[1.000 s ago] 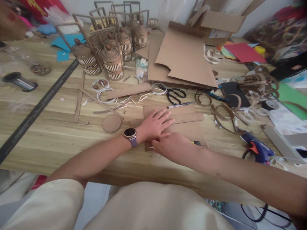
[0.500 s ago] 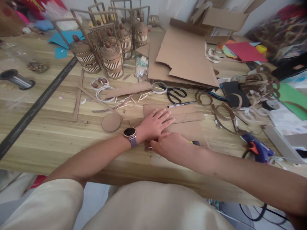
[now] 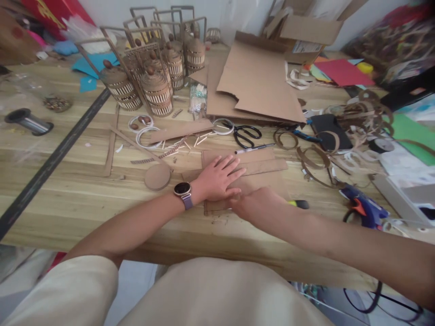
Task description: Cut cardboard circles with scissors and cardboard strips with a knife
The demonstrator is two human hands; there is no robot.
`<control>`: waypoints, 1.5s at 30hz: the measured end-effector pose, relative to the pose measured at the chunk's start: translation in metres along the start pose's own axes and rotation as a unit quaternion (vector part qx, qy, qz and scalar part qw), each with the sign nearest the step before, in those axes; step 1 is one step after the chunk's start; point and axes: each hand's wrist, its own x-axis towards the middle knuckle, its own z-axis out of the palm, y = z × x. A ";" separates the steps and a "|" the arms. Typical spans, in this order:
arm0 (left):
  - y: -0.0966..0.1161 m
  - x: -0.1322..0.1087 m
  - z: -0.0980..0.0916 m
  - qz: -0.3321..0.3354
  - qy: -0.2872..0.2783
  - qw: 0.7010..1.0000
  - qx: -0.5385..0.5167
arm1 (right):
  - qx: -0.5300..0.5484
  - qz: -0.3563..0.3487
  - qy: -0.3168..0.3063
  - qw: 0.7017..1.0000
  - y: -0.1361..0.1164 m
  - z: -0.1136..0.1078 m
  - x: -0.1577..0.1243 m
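My left hand (image 3: 219, 179) lies flat with fingers spread on a cardboard piece (image 3: 253, 179) near the table's front. A narrow cardboard strip (image 3: 268, 166) rests across that piece. Just right of it, my right hand (image 3: 256, 203) is closed and low over the cardboard; its fingertips are blurred. A tool with a yellow and black end (image 3: 299, 204) sticks out on the right of my right hand, and its other end is hidden beneath the hand. A cardboard disc (image 3: 157, 176) lies left of my left hand. Beyond the cardboard are a pen (image 3: 254, 148) and black scissors (image 3: 247, 136).
Lantern-like cardboard models (image 3: 156, 93) stand at the back left. Large cardboard sheets (image 3: 258, 77) lie at the back. A blue glue gun (image 3: 365, 206), a phone (image 3: 331, 131) and curled strips (image 3: 312, 158) are on the right. A long black ruler (image 3: 56, 158) crosses the left.
My right hand has moved right along the cardboard, away from my left hand, and the yellow and black end has shifted right with it. My left hand stays spread on the cardboard.
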 end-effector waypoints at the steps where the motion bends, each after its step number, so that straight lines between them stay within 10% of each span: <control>1: 0.000 0.000 0.000 0.000 0.003 1.000 0.000 | -0.004 0.014 -0.017 1.000 0.010 0.006 -0.008; 9: -0.002 -0.002 0.003 0.005 0.024 1.000 0.004 | 0.037 0.207 -0.004 0.978 0.097 0.045 -0.076; 16: 0.015 -0.023 -0.012 -0.003 0.090 0.994 0.057 | 0.077 0.251 0.070 0.962 0.138 0.069 -0.064; 24: 0.061 -0.121 -0.005 -0.234 0.172 0.955 -0.066 | 0.026 0.331 0.169 0.928 0.086 0.081 -0.086; 29: 0.083 -0.128 0.005 -0.318 0.182 0.905 -0.214 | 0.098 0.316 0.201 0.922 0.030 0.094 -0.094; 34: 0.083 -0.117 -0.003 -0.357 0.175 0.824 -0.403 | 0.448 0.330 0.333 0.761 0.021 0.107 -0.089; 40: 0.053 -0.106 -0.024 -0.381 0.169 0.657 -0.628 | 0.651 0.284 0.286 0.644 0.036 0.112 -0.083; 45: 0.042 -0.093 -0.027 -0.345 0.120 0.645 -0.671 | 0.747 0.266 0.245 0.557 0.037 0.103 -0.075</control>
